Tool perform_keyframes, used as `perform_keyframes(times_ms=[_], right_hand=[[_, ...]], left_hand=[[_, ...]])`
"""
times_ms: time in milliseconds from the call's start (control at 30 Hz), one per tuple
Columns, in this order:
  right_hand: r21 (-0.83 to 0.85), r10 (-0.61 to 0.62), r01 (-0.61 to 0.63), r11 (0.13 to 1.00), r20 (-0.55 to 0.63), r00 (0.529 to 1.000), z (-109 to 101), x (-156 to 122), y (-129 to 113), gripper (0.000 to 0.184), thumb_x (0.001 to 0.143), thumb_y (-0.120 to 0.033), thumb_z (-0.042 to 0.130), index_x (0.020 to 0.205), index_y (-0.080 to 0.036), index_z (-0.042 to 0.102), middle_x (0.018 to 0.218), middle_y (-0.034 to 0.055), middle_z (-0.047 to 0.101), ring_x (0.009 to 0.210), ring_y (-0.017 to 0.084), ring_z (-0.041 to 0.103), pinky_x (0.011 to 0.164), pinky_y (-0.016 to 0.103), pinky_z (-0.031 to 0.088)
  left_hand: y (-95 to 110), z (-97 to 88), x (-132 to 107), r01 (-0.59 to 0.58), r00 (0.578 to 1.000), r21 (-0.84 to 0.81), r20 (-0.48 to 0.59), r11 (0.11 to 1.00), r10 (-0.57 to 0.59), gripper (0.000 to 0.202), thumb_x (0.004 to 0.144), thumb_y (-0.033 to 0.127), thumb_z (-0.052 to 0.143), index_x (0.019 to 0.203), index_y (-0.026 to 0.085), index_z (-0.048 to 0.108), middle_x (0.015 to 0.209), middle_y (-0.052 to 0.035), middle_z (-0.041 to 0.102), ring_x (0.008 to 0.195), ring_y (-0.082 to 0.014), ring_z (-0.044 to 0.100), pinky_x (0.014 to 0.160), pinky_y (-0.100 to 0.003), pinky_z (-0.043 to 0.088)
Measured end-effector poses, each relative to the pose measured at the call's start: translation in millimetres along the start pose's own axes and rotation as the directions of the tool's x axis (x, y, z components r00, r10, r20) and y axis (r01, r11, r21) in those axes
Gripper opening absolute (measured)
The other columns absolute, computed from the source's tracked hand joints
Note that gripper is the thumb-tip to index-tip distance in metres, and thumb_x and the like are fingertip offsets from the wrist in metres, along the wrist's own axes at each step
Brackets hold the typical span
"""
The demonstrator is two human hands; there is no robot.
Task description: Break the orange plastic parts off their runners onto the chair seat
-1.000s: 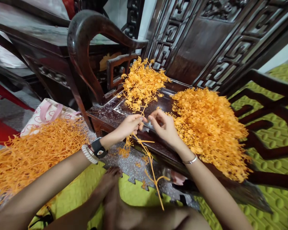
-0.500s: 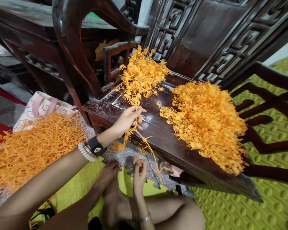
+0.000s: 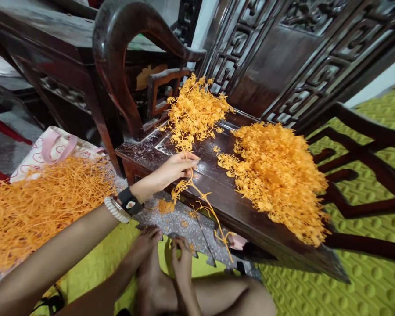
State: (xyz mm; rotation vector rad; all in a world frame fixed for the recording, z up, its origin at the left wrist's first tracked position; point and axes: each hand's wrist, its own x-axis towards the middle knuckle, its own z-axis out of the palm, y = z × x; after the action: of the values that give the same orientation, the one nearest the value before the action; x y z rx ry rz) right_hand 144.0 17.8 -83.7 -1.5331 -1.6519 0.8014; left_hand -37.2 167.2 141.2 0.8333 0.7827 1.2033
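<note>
My left hand [image 3: 176, 170], with a watch and a pale coiled band at its wrist, pinches an orange plastic branching stem [image 3: 202, 196] over the front edge of the dark wooden chair seat [image 3: 213, 173]. The stem's thin forked end dangles past the edge, and a small orange cluster [image 3: 179, 189] hangs by the hand. Lower down, near my bare foot, my right hand [image 3: 183, 259] has loosely bent fingers with a gap between thumb and fingers; nothing shows in it. Behind the left hand lies a heap of orange spidery sprigs [image 3: 199, 112].
A larger heap of similar orange sprigs [image 3: 276, 171] covers the seat's right side. On the floor at left, a pile of bare orange stems [image 3: 49, 210] lies before a white bag with pink handles [image 3: 61, 151]. The chair's curved armrest [image 3: 107, 52] rises at left; yellow-green mats [image 3: 365, 245] cover the floor.
My right hand has moved down and left, away from the hanging stem. My left hand keeps its pinch at the seat edge, slightly lower in view. The view itself has shifted a little.
</note>
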Motion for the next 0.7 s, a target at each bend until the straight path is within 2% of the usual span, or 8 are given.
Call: perform_keyframes(times_ms=[67,167,200,267,333,467,567,700], right_hand=[[0.016,-0.209,0.212,0.977,-0.126,0.970,-17,-20,-26,0.024,0.080,-0.018,0.048,0.095,-0.027,0.065,0.092,0.0070,0.065,0.087,0.025,0.063,0.075,0.041,0.052],[-0.092,-0.528,0.534,0.841,-0.357,0.770,-38,-34,-73,0.046,0.078,-0.010,0.048,0.116,-0.034,0.057,0.096,0.0066,0.061,0.084,0.025,0.062,0.070,0.043,0.054],[-0.152,-0.580,0.575,0.804,-0.414,0.701,-43,-33,-89,0.051,0.077,-0.009,0.048,0.121,-0.034,0.055,0.100,0.0071,0.059,0.087,0.026,0.061,0.072,0.045,0.054],[-0.259,-0.600,0.551,0.793,-0.492,0.631,-51,-20,-118,0.056,0.077,-0.010,0.051,0.128,-0.032,0.049,0.111,0.0084,0.055,0.099,0.028,0.057,0.082,0.050,0.051],[-0.296,-0.545,0.459,0.837,-0.509,0.666,-56,1,-141,0.061,0.077,-0.012,0.055,0.134,-0.031,0.042,0.126,0.0098,0.048,0.115,0.030,0.048,0.094,0.055,0.043],[-0.126,-0.344,0.321,0.939,-0.431,0.834,-50,38,-163,0.066,0.084,-0.021,0.054,0.143,-0.025,0.025,0.143,0.0149,0.030,0.127,0.031,0.039,0.099,0.052,0.040],[0.041,-0.201,0.228,0.973,-0.339,0.919,-36,45,-166,0.056,0.088,-0.026,0.049,0.141,-0.022,0.030,0.128,0.0166,0.047,0.108,0.026,0.055,0.084,0.041,0.050],[0.181,-0.128,0.173,0.968,-0.236,0.963,-28,38,-166,0.034,0.088,-0.030,0.049,0.121,-0.022,0.054,0.101,0.0100,0.063,0.087,0.024,0.062,0.075,0.036,0.049]], left_hand=[[0,-0.7,-1,-0.007,1.000,0.006,0.005,1.000,0.007,0.009,0.081,0.012,0.058,0.090,0.013,0.057,0.068,0.0044,0.055,0.051,-0.0034,0.051,0.077,-0.030,0.054],[-2,-2.4,-1,-0.022,0.999,0.030,0.035,0.999,0.021,0.014,0.078,0.015,0.062,0.092,0.013,0.058,0.071,0.0040,0.056,0.053,-0.0034,0.051,0.077,-0.030,0.054],[-3,-3.0,-1,-0.025,0.999,0.046,0.048,0.999,0.023,0.016,0.077,0.016,0.064,0.092,0.013,0.058,0.071,0.0038,0.056,0.054,-0.0037,0.051,0.078,-0.029,0.054],[-4,-4.1,-2,-0.019,0.996,0.100,0.085,0.995,0.010,0.019,0.076,0.019,0.065,0.094,0.014,0.059,0.072,0.0038,0.057,0.055,-0.0038,0.052,0.078,-0.029,0.055],[-4,-4.7,-4,-0.007,0.992,0.181,0.125,0.984,-0.016,0.021,0.077,0.022,0.066,0.095,0.015,0.060,0.072,0.0039,0.057,0.056,-0.0041,0.052,0.077,-0.028,0.055],[-1,-5.7,-8,0.016,0.983,0.319,0.168,0.948,-0.074,0.026,0.077,0.030,0.067,0.099,0.017,0.061,0.074,0.0026,0.059,0.054,-0.0049,0.049,0.068,-0.027,0.057],[1,-4.4,-12,0.040,0.981,0.331,0.166,0.943,-0.100,0.028,0.077,0.032,0.068,0.100,0.018,0.063,0.078,0.0011,0.061,0.051,-0.0044,0.047,0.067,-0.027,0.057],[2,2.2,-19,0.042,0.972,0.398,0.198,0.916,-0.131,0.029,0.079,0.034,0.066,0.103,0.019,0.065,0.089,-0.0040,0.066,0.049,-0.0042,0.045,0.070,-0.028,0.056]])
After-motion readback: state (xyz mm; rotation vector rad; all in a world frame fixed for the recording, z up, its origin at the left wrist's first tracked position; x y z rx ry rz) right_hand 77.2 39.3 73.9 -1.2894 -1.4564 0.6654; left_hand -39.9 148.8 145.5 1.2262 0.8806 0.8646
